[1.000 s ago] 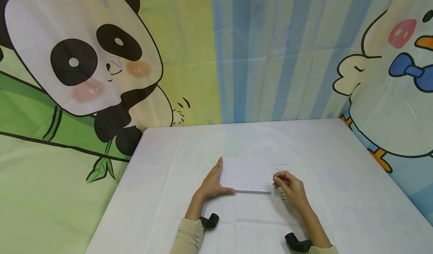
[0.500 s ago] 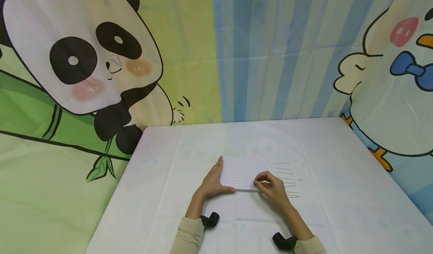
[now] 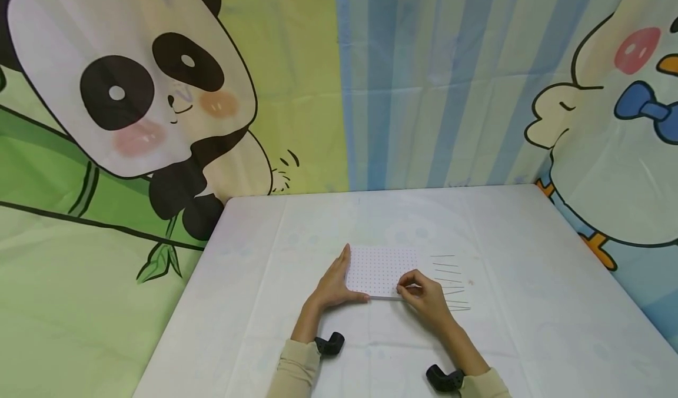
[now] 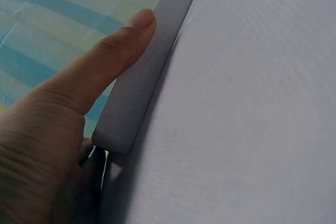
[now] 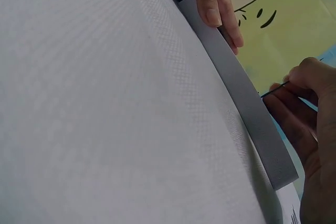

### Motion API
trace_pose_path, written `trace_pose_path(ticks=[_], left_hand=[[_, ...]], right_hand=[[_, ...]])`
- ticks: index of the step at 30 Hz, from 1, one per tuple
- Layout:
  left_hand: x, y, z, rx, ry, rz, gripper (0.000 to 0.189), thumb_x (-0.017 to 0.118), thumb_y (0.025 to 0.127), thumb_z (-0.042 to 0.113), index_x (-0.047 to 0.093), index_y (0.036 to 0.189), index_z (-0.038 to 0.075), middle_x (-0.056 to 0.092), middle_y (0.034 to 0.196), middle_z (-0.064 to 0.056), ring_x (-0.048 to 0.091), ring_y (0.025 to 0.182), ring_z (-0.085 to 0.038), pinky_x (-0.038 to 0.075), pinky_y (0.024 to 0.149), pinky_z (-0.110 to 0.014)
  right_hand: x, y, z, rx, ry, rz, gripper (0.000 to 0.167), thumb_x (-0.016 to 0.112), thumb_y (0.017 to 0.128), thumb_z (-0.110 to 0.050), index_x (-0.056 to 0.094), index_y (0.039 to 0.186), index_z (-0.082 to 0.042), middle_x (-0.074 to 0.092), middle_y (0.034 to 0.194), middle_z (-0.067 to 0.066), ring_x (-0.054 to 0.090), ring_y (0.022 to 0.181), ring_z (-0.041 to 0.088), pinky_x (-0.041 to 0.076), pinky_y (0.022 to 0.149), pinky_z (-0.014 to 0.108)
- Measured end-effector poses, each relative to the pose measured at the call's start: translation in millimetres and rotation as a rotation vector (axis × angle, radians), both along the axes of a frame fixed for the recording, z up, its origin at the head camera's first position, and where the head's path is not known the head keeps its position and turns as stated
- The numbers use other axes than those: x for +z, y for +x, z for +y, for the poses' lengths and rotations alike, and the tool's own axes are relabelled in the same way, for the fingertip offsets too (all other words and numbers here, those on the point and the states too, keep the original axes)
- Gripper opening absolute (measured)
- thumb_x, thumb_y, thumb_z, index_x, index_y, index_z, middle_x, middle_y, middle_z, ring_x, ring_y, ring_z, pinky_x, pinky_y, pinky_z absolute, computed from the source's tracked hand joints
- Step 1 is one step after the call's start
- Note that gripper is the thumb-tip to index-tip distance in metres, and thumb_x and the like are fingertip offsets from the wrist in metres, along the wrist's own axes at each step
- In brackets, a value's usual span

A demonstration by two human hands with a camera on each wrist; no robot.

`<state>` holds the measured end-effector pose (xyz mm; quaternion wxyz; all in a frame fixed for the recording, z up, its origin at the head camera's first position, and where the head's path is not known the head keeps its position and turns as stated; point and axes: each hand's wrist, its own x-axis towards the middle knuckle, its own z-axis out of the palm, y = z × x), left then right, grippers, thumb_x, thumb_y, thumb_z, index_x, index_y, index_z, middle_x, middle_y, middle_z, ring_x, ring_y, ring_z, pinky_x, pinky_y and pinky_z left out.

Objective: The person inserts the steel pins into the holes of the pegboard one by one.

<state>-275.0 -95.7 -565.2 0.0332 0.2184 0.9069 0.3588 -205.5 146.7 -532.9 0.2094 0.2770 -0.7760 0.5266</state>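
Observation:
A flat white pegboard (image 3: 381, 268) with rows of small holes lies on the table. My left hand (image 3: 335, 283) rests against it, thumb straight along the front edge and fingers along the left side. Over the front right part of the board, my right hand (image 3: 426, 297) pinches a thin dark pin (image 5: 275, 89) between thumb and fingertip. In the right wrist view the pin slants down, its lower end right at the board's top surface. Several more thin pins (image 3: 442, 255) lie in a loose column just right of the board.
White cloth covers the table (image 3: 286, 245). Behind it hangs a printed curtain (image 3: 296, 62) with a panda, stripes and a duck-like figure. A black wrist mount (image 3: 329, 344) sits on the left wrist, another black mount (image 3: 444, 379) on the right.
My right hand has moved left with the pin, from beside the board to over its front right part, uncovering more of the loose pins. The left hand stays in place.

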Motion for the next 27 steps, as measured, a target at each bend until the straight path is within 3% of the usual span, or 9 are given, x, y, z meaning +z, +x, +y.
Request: trace_pose_path(ticks=[11,17,24,27], left_hand=[[-3.0,1.0,3.0,0.000,-0.016,-0.011,0.140,0.077,0.049,0.068,-0.001,0.149,0.010,0.005,0.154,-0.005,0.012,0.139,-0.023,0.021,0.108,-0.042],[1.9,2.5,2.0,-0.017,-0.003,0.012,0.138,0.078,0.051,0.066,0.000,0.148,0.007,0.006,0.154,-0.008,0.012,0.139,-0.024,0.021,0.108,-0.043],[4.9,3.1,0.4,-0.015,0.004,0.020,0.136,0.079,0.053,0.062,0.001,0.148,0.005,0.007,0.154,-0.010,0.013,0.138,-0.027,0.021,0.108,-0.046],[5.4,2.6,0.7,-0.022,0.010,0.028,0.135,0.080,0.053,0.061,0.002,0.148,0.004,0.007,0.154,-0.011,0.013,0.138,-0.028,0.021,0.108,-0.046]], right_hand=[[-0.2,5.1,0,-0.057,0.028,-0.059,0.018,0.069,0.072,0.015,0.060,0.083,0.003,0.064,0.080,0.011,0.064,0.073,0.026,0.055,0.061,0.029],[-0.7,3.0,0,-0.049,0.029,-0.033,0.018,0.069,0.072,0.015,0.060,0.083,0.003,0.064,0.079,0.012,0.063,0.072,0.027,0.055,0.061,0.031],[-33.0,-13.9,6,-0.069,0.028,-0.054,0.023,0.072,0.074,0.007,0.061,0.084,-0.011,0.064,0.081,-0.002,0.063,0.075,0.013,0.054,0.063,0.023],[-31.4,-12.8,6,-0.086,0.030,-0.076,0.022,0.072,0.074,0.006,0.061,0.084,-0.010,0.064,0.081,-0.003,0.063,0.076,0.013,0.054,0.063,0.024]])
